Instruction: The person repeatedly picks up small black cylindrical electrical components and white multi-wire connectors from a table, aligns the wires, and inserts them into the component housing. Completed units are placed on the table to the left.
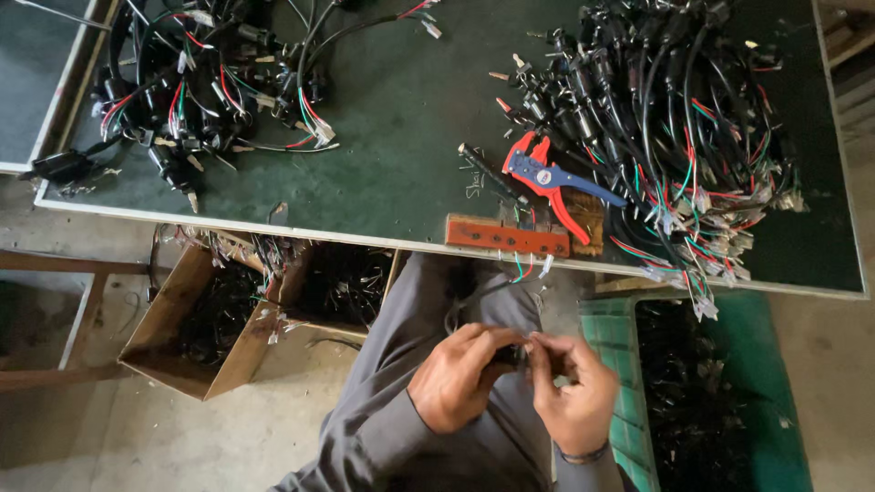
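Over my lap, my left hand (458,376) and my right hand (572,390) meet, both closed on one small black wire connector (512,356). Its black cable runs up toward the table edge, where red and green wire ends (524,267) hang down. The connector is mostly hidden by my fingers. A red and blue wire stripper (551,179) lies on the dark green table (401,118) just above my hands, beside a reddish wooden block (506,237) at the table's front edge.
A large heap of black wire harnesses (674,118) fills the table's right side; another heap (196,87) lies at the left. A cardboard box (205,319) of parts stands on the floor at left, a green crate (629,383) of black parts at right.
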